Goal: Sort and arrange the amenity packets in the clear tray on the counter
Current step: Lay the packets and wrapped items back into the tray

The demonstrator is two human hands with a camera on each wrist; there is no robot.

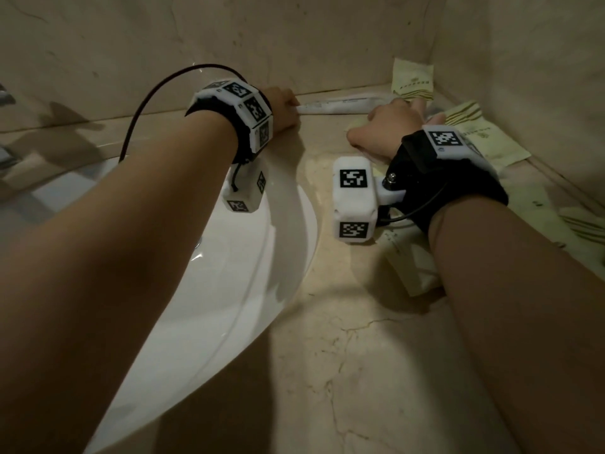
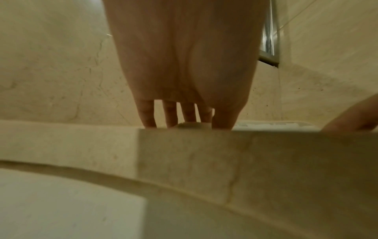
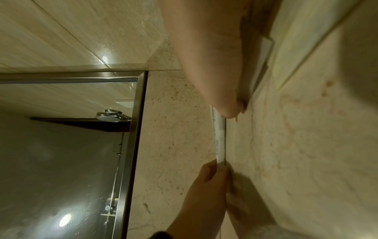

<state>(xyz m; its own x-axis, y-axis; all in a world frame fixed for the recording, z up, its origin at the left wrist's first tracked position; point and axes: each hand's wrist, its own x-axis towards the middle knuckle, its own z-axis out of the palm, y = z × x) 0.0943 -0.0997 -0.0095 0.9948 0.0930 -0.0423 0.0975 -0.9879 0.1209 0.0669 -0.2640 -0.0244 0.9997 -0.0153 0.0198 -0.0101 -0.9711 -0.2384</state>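
The left hand (image 1: 281,108) pinches the near end of a long white packet (image 1: 347,104) that lies along the joint where the counter (image 1: 343,322) meets the back wall (image 1: 196,44); in the right wrist view the thumb and fingers close round that end. The right hand (image 1: 389,129) presses down on the packet's other end, palm low to the stone, and its thumb (image 3: 223,90) lies against the wrapper; whether its fingers curl round the packet cannot be told.

Beyond the right hand, cream-green amenity packets (image 1: 484,139) with printed stripes lie loose in the corner of the counter, one sachet (image 1: 413,80) propped upright against the back wall. Another pale packet (image 1: 415,267) lies under the right forearm. The clear tray cannot be made out in any view.

The counter is beige veined marble with thin cracks, dimly lit, with arm shadows across it. A white oval basin (image 1: 229,290) is sunk into it below the left forearm. The walls are the same beige stone, meeting in a corner at the right. The right wrist view shows a metal-framed glass panel (image 3: 131,145) with a round shower head (image 3: 111,115) seen in it. Both wrists carry marker-covered white blocks on black straps, and a dark cable (image 1: 157,103) loops from the left one.
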